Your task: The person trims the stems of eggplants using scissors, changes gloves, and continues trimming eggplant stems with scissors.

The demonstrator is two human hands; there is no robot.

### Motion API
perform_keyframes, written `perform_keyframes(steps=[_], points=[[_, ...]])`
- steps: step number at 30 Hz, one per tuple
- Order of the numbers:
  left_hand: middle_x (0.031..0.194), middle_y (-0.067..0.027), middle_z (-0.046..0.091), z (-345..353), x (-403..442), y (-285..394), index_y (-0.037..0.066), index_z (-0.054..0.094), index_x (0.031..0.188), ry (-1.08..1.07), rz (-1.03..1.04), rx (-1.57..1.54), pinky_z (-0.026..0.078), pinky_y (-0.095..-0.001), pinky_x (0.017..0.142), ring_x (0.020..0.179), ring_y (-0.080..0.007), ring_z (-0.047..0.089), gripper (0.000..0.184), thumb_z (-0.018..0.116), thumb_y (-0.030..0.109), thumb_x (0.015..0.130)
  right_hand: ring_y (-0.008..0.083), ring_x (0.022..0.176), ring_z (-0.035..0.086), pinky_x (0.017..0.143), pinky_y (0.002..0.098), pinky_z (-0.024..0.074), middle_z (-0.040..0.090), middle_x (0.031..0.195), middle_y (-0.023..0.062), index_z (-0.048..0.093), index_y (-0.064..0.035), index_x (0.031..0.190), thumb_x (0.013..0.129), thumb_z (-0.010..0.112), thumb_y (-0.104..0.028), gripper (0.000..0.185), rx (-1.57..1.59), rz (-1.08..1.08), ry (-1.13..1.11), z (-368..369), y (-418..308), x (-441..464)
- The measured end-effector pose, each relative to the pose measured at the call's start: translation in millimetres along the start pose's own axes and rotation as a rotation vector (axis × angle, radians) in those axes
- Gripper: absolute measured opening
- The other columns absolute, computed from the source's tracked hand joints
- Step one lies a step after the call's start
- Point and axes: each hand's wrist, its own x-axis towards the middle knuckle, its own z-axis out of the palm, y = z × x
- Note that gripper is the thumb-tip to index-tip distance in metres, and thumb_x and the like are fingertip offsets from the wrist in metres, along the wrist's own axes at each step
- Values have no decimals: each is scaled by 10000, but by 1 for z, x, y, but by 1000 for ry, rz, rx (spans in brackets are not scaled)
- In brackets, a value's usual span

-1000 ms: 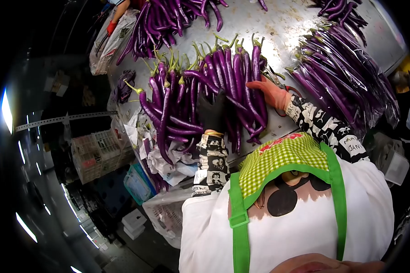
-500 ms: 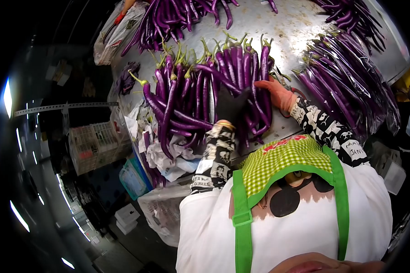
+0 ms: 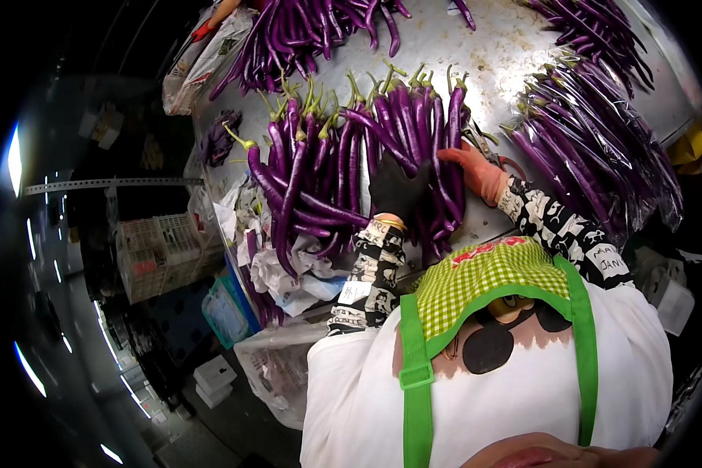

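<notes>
Long purple eggplants (image 3: 343,156) with green stems lie side by side in a pile on the metal table. My left hand (image 3: 398,187), in a black glove, rests on the pile with its fingers spread. At the pile's right edge, my right hand (image 3: 477,171), in a red-orange glove, touches the outermost eggplant, its fingers stretched out and apart from the thumb. Scissors (image 3: 508,165) with red handles lie just beyond my right hand, partly hidden by it.
Bagged eggplants (image 3: 593,148) lie on the right of the metal table (image 3: 476,62). More eggplants are at the top left and top right. Crumpled paper (image 3: 285,273), a dark crumpled glove (image 3: 221,139) and crates (image 3: 164,253) are on the left. Another person's red-gloved hand (image 3: 203,30) shows at the top left.
My left hand has shifted right over the pile, and its fingers have spread. My right hand stays at the pile's right edge. The camera view has moved slightly.
</notes>
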Motion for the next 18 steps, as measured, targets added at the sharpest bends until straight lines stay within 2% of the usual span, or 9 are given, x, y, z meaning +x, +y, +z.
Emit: perform_keyframes(steps=[2,3,7,10,11,14,15,17,18], points=[[1473,-348,390,23,2,-10,-117,295,1474,138,21,33,295,-499,1153,1385,-480,370,1128,618,722,794,131,1079,580,975,307,469,645,1159,30,523,-37,1297,879,758,-168,496,407,431,152,12,-16,3],[1494,-350,363,29,2,-10,-117,279,1482,206,31,48,286,-499,1160,1398,-490,351,1139,610,730,797,119,1069,575,973,287,464,633,1168,30,492,-29,1333,875,763,-170,551,249,377,199,17,-16,5],[1535,-353,295,27,7,-12,-115,241,1495,137,-74,95,270,-500,1170,1424,-502,303,1156,582,749,808,112,1090,564,984,273,455,612,1208,45,447,-26,1392,876,755,-136,611,149,410,127,17,-51,3],[1537,-363,282,25,12,-14,-99,239,1505,185,-16,47,261,-487,1180,1429,-502,296,1149,586,747,810,106,1203,467,1063,278,367,548,1333,30,433,-46,1424,904,730,-244,631,244,430,66,13,-55,-7],[1519,-380,296,21,10,-14,-90,245,1508,197,-8,-29,269,-475,1181,1428,-494,303,1131,633,708,807,112,1089,571,975,276,465,622,1206,41,449,-47,1402,864,742,-103,616,314,411,155,17,-54,-12],[1469,-393,352,11,10,-19,-102,253,1499,194,-26,-183,300,-470,1167,1410,-483,336,1153,751,627,757,111,1059,586,965,294,477,631,1182,24,475,-44,1368,855,733,-78,575,458,372,137,13,-17,-22],[1431,-383,401,13,12,-22,-114,290,1474,223,-1,-189,339,-467,1134,1364,-470,393,1127,770,603,749,194,1035,636,948,330,497,660,1152,70,507,-45,1318,831,694,-3,523,679,558,166,9,-2,-22],[1354,-364,498,15,17,-25,-139,363,1425,282,51,-203,416,-462,1066,1271,-445,507,1077,807,555,732,276,1040,647,949,358,504,668,1142,118,537,-46,1275,801,648,61,499,-201,-115,-8,-9,21,-27],[1400,-377,434,15,18,-23,-128,311,1454,263,46,-268,373,-464,1102,1320,-459,443,1116,806,562,729,317,1043,653,950,373,507,673,1137,142,551,-47,1254,786,624,94,495,-645,-447,-97,-13,21,-30]])
